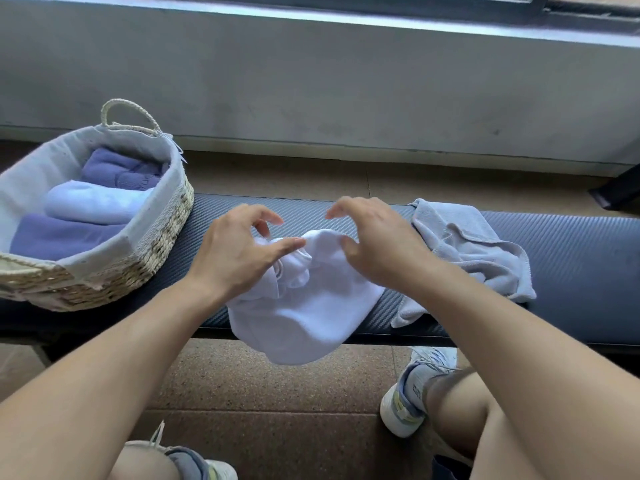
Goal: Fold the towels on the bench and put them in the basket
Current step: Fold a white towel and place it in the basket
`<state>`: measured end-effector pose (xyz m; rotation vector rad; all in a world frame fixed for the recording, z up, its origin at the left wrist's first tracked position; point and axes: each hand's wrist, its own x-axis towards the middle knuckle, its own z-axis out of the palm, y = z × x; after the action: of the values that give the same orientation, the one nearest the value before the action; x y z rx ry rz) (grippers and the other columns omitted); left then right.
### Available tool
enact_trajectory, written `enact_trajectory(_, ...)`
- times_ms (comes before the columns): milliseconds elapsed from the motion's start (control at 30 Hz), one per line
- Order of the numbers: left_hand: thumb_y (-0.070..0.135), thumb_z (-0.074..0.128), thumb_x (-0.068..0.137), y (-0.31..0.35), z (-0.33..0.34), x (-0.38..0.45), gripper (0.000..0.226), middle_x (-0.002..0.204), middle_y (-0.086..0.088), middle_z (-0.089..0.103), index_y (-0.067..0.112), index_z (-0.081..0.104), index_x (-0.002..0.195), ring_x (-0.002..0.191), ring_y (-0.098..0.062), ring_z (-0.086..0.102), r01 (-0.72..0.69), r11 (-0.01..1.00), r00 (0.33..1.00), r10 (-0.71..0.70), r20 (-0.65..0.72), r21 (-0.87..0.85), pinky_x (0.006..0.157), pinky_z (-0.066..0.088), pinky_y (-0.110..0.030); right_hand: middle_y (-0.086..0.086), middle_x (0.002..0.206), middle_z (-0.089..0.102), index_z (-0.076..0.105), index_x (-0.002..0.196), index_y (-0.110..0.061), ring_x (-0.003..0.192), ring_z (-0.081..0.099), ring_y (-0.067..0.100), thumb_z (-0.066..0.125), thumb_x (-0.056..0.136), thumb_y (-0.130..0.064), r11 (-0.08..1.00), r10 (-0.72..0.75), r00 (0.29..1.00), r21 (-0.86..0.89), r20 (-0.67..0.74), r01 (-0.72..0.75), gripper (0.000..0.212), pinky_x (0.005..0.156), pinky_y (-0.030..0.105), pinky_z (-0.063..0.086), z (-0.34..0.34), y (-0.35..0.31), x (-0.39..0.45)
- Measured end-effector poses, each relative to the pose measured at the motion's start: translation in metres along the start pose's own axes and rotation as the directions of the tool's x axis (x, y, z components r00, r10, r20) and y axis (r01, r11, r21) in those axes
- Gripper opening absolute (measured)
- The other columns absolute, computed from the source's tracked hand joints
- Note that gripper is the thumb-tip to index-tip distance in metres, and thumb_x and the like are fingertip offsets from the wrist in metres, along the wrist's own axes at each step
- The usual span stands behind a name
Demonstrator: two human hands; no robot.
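A crumpled white towel (311,310) lies on the dark bench (571,258), and its near edge hangs over the front. My left hand (235,254) and my right hand (377,244) hover just above its top. Their fingers are loosely curved and grip nothing, though the right thumb may touch the cloth. A rumpled grey towel (485,254) lies to the right of the white one. At the left end of the bench stands a woven basket (166,237) with a cloth liner. Inside it are two folded purple towels (59,237) and a rolled pale blue one (93,202).
Behind the bench a low grey wall (311,81) runs under a window frame. A tiled floor lies below, with my knees and white sneakers (408,393) close to the bench front. A dark object (616,188) stands at the far right on the floor.
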<state>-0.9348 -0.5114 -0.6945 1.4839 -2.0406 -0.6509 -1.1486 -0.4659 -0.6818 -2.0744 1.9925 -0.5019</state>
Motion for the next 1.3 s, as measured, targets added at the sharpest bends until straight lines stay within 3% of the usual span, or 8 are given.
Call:
enact_trajectory(233, 0.080, 0.072, 0.053, -0.016, -0.018, -0.009, 0.071, 0.083, 0.006, 0.064, 0.033, 0.063, 0.106, 0.074, -0.010, 0.059, 0.143, 0.987, 0.984, -0.134, 0.122, -0.075, 0.064, 0.042, -0.029, -0.007, 0.132, 0.062, 0.053, 0.140, -0.032, 0.122, 0.049, 0.017, 0.068, 0.082, -0.023, 0.966, -0.256, 0.918, 0.099, 0.304, 0.237, 0.060, 0.103, 0.037, 0.044, 0.024, -0.016, 0.019)
enact_trajectory(433, 0.045, 0.087, 0.071, -0.030, -0.034, -0.016, 0.032, 0.080, 0.001, 0.075, 0.021, 0.072, 0.086, 0.072, -0.011, 0.065, 0.157, 0.981, 0.955, -0.121, 0.273, -0.115, 0.074, 0.054, -0.037, -0.012, 0.120, 0.065, 0.061, 0.125, -0.035, 0.115, 0.050, 0.016, 0.079, 0.078, -0.044, 0.953, -0.302, 0.881, 0.130, 0.365, 0.273, 0.051, 0.097, 0.038, 0.045, 0.024, -0.010, 0.021)
enact_trajectory(567, 0.035, 0.081, 0.083, -0.032, -0.034, -0.017, 0.019, 0.077, 0.001, 0.075, 0.018, 0.073, 0.081, 0.068, -0.007, 0.061, 0.114, 0.979, 0.958, -0.063, 0.279, -0.170, 0.068, 0.049, -0.031, -0.005, 0.088, 0.069, 0.069, 0.095, -0.023, 0.083, 0.060, 0.018, 0.073, 0.088, -0.051, 0.957, -0.273, 0.913, 0.188, 0.305, 0.223, 0.029, 0.075, 0.041, 0.052, 0.024, -0.015, 0.019)
enact_trajectory(700, 0.038, 0.079, 0.086, -0.029, -0.032, -0.017, 0.020, 0.080, 0.001, 0.076, 0.020, 0.074, 0.083, 0.076, -0.014, 0.067, 0.109, 0.974, 0.961, -0.051, 0.273, -0.201, 0.079, 0.055, -0.044, -0.005, 0.066, 0.065, 0.060, 0.082, -0.017, 0.062, 0.062, 0.011, 0.064, 0.099, -0.038, 0.954, -0.214, 0.923, 0.272, 0.318, 0.127, 0.027, 0.060, 0.032, 0.047, 0.011, -0.021, 0.014)
enact_trajectory(933, 0.046, 0.072, 0.077, -0.035, -0.033, -0.013, 0.029, 0.081, -0.005, 0.076, 0.019, 0.071, 0.088, 0.082, -0.033, 0.071, 0.139, 0.931, 0.990, -0.122, 0.071, -0.338, 0.079, 0.057, -0.049, 0.014, 0.074, 0.072, 0.064, 0.098, -0.009, 0.068, 0.071, 0.031, 0.058, 0.103, -0.017, 0.833, -0.281, 0.652, 0.517, 0.704, -0.198, 0.012, 0.050, 0.029, 0.050, -0.029, -0.018, -0.010)
enact_trajectory(1033, 0.033, 0.073, 0.088, -0.040, -0.034, -0.006, 0.022, 0.088, -0.007, 0.074, 0.014, 0.065, 0.095, 0.076, -0.018, 0.066, 0.156, 0.922, 0.958, -0.229, -0.174, -0.355, 0.075, 0.053, -0.034, 0.010, 0.070, 0.069, 0.070, 0.090, 0.001, 0.065, 0.067, 0.021, 0.068, 0.095, -0.016, 0.760, -0.396, 0.606, 0.616, 0.691, -0.206, 0.018, 0.051, 0.028, 0.051, -0.048, -0.008, -0.019)
enact_trajectory(1200, 0.038, 0.072, 0.089, -0.043, -0.042, 0.000, 0.026, 0.095, -0.006, 0.070, 0.019, 0.058, 0.098, 0.084, -0.021, 0.061, 0.179, 0.922, 0.870, -0.311, -0.382, -0.344, 0.078, 0.048, -0.036, 0.000, 0.068, 0.071, 0.080, 0.075, -0.016, 0.061, 0.063, 0.020, 0.078, 0.077, -0.022, 0.481, -0.564, 0.596, 0.814, 0.572, -0.326, 0.006, 0.064, 0.030, 0.052, -0.069, 0.015, -0.025)
enact_trajectory(1300, 0.048, 0.073, 0.083, -0.040, -0.043, 0.000, 0.032, 0.095, -0.010, 0.072, 0.021, 0.058, 0.091, 0.081, -0.020, 0.060, 0.173, 0.914, 0.910, -0.291, -0.295, -0.367, 0.079, 0.048, -0.040, 0.002, 0.082, 0.076, 0.080, 0.087, -0.012, 0.074, 0.070, 0.020, 0.084, 0.079, -0.029, 0.363, -0.681, 0.493, 0.834, 0.542, -0.416, 0.019, 0.075, 0.029, 0.056, -0.058, 0.015, -0.026)
